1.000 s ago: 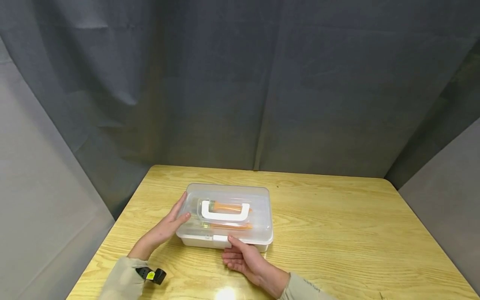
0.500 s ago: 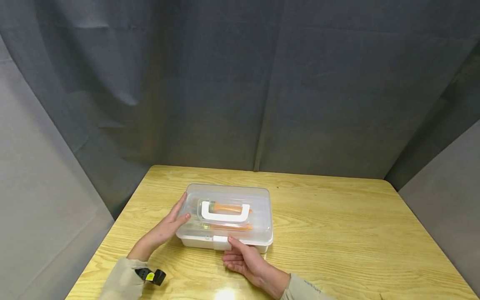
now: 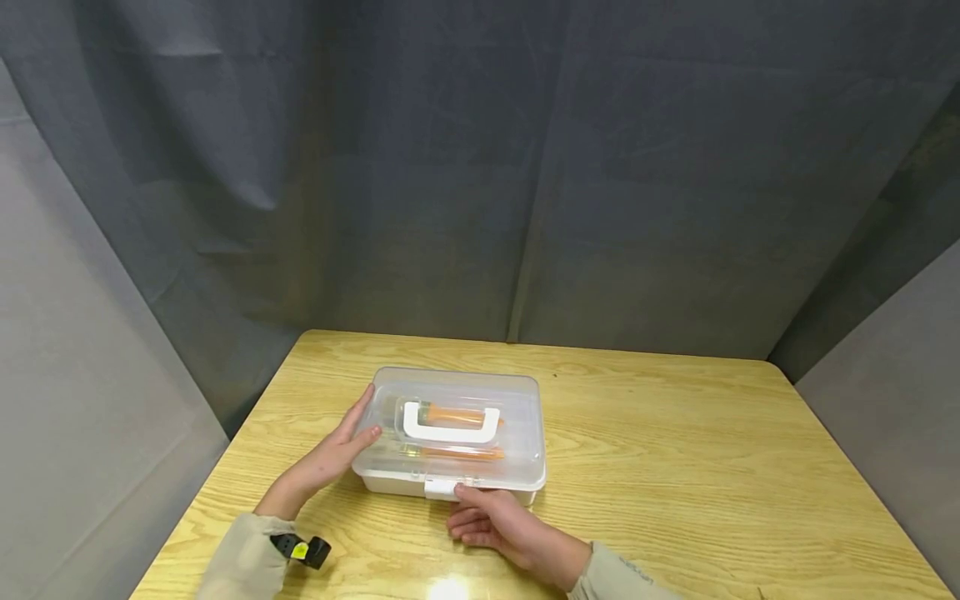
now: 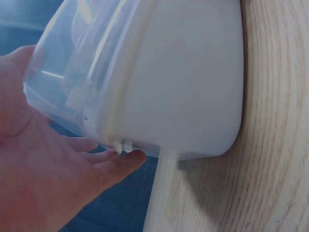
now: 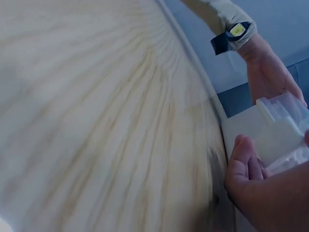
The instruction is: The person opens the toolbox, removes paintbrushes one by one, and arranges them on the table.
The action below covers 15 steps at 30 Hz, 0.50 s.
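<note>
A rectangular white plastic box with a smooth translucent lid [image 3: 521,417] sits left of centre on the yellow wood-grain table [image 3: 712,442], orange slender objects [image 3: 463,454] showing beneath its white U-shaped handle [image 3: 450,434]. The left hand [image 3: 326,458], fingers extended, rests against its left side; the right hand [image 3: 510,529] pinches the flat white near-side latch [image 3: 439,489].

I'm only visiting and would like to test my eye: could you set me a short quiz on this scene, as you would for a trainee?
1. Which hand is at the latch?
A) left
B) right
C) neither

2. True or false: the handle is white.

3. Fill in: the box stands on the ____.

Key:
1. B, the right hand
2. True
3. Table
</note>
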Available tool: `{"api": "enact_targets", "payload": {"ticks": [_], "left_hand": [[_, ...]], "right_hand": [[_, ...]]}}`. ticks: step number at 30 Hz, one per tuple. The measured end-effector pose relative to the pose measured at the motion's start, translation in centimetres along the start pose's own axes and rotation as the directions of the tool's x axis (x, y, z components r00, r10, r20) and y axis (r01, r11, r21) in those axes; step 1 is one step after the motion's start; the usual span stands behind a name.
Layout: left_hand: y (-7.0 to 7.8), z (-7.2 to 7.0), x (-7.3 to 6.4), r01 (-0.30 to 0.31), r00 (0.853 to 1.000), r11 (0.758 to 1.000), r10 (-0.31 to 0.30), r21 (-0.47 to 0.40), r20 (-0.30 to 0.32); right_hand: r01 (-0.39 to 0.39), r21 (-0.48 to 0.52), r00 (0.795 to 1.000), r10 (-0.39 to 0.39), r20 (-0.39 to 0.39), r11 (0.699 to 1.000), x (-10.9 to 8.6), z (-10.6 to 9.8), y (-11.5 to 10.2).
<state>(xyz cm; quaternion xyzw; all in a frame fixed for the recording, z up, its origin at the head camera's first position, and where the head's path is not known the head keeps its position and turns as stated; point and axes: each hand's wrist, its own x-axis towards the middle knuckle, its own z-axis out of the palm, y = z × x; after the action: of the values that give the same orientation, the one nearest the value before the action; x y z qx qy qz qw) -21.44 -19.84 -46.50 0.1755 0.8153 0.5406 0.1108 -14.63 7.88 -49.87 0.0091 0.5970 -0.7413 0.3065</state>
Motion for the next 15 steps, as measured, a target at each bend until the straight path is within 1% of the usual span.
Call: {"api": "enact_targets", "payload": {"ticks": [4, 8, 12, 15], "left_hand": [[-0.01, -0.03, 0.09, 0.001, 1.0, 1.0, -0.001, 0.005, 0.001], [0.1, -0.07, 0.16, -0.002, 1.0, 1.0, 0.002, 0.012, -0.005], [0.21, -0.05, 0.08, 0.002, 1.0, 1.0, -0.002, 0.006, -0.002], [0.21, -0.02, -0.01, 0.006, 1.0, 1.0, -0.006, 0.001, 0.004]], "right_hand": [[0.038, -0.03, 0.999, -0.037, 0.033, 0.999, -0.04, -0.25, 0.07], [0.061, -0.053, 0.996, -0.058, 0.064, 0.997, -0.13, -0.39, 0.18], [0.072, -0.093, 0.996, -0.067, 0.056, 0.993, -0.27, -0.43, 0.3], [0.098, -0.17, 0.995, -0.091, 0.048, 0.981, -0.6, -0.52, 0.47]]}}
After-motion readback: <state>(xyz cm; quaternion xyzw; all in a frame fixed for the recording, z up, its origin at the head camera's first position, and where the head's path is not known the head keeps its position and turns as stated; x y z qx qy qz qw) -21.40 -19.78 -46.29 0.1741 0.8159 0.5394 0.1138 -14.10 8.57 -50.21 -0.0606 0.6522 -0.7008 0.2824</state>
